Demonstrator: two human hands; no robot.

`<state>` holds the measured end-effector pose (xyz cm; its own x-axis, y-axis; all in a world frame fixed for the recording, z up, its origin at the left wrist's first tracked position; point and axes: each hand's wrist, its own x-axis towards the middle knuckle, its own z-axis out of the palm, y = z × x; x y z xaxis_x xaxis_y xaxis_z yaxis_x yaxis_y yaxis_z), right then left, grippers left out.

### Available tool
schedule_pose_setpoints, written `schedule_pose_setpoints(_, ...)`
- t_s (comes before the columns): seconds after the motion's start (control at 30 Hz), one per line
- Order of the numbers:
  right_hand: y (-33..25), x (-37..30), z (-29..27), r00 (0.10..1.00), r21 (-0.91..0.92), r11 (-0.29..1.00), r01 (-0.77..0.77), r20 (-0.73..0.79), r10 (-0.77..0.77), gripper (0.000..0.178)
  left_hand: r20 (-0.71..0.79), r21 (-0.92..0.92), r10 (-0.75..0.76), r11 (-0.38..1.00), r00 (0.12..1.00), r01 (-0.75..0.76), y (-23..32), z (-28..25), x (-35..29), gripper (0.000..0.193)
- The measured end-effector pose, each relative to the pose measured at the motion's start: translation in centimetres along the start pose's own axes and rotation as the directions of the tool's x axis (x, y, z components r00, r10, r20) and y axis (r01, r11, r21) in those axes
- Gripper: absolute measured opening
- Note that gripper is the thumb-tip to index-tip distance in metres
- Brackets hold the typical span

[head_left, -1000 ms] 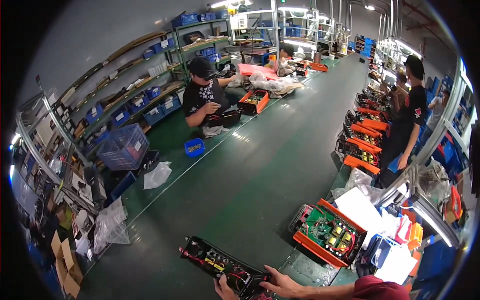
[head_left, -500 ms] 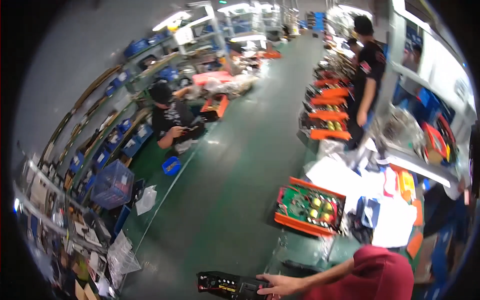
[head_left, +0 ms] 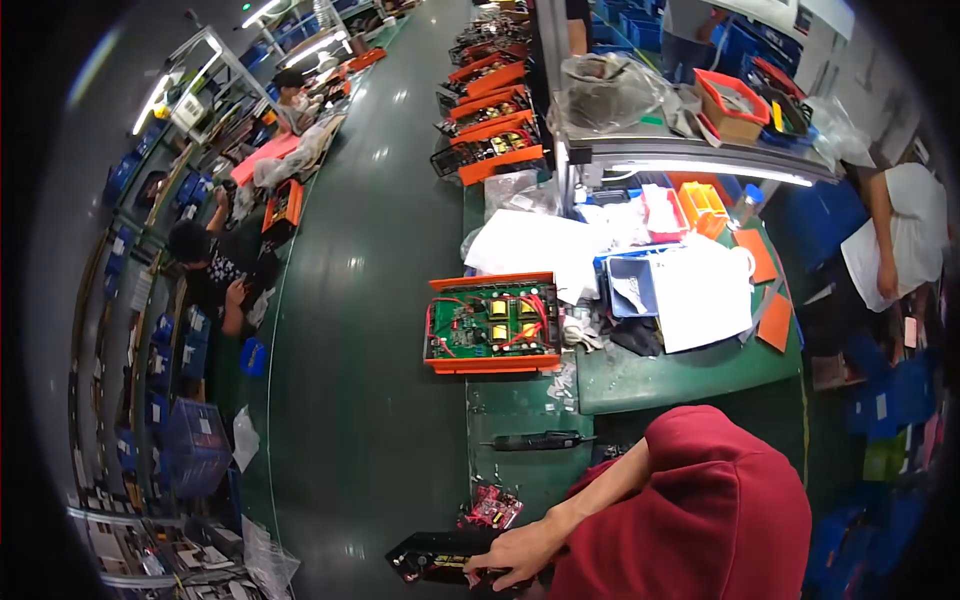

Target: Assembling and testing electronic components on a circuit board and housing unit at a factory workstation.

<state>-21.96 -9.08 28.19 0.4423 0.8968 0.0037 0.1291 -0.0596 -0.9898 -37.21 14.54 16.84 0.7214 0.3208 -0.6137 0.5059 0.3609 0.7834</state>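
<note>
My right hand (head_left: 515,553), at the end of a bare forearm with a red sleeve, lies at the bottom of the view. Its bent fingers press onto a long black device housing (head_left: 430,553) with yellowish marking on its dark face. The lower part of the housing is cut off by the frame edge. Just above it lies a small red circuit board (head_left: 493,507) with components. A black electric screwdriver (head_left: 540,441) rests on the green bench (head_left: 640,385) farther up. My left hand does not show.
An orange chassis with a green circuit board (head_left: 492,322) sits at the bench's left edge, beside white sheets (head_left: 705,300) and a blue bin (head_left: 632,285). Similar orange units (head_left: 500,145) line the far bench. A co-worker (head_left: 215,262) crouches by the left shelves; another person (head_left: 905,235) stands at the right.
The view has swung to the right, so the bench sits nearer the middle. My right hand stays at the black housing, its fingers now farther onto it. The screwdriver and red board show clearly.
</note>
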Motion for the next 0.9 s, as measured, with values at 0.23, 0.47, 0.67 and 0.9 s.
schedule_pose_setpoints(0.23, -2.4, -3.0, -1.1, 1.0, -0.079, 0.997, 0.003, 0.023, -0.001, 0.061, 0.071, -0.004, 0.17, 0.985, 0.983, -0.17, 0.9, 7.0, 2.2, 0.076)
schedule_pose_setpoints(0.47, -0.5, -4.2, -1.9, 0.926, 0.304, 0.949, -0.084, -0.328, 0.187, 0.044, 0.051, -0.041, 0.311, 0.95, 0.949, -0.309, 1.1, 10.2, 1.7, 0.075)
schedule_pose_setpoints(0.67, 2.4, -4.7, -1.6, 0.854, 0.098, 0.991, -0.09, -0.505, 0.127, 0.047, -0.101, -0.114, 0.428, 0.892, 0.898, -0.438, 0.8, 11.9, 0.3, 0.075)
schedule_pose_setpoints(0.9, 1.6, -5.5, -3.0, 0.948, 0.02, 0.999, -0.051, -0.314, 0.054, 0.045, 0.035, -0.004, 0.189, 0.982, 0.981, -0.189, -1.2, 9.1, 0.9, 0.066)
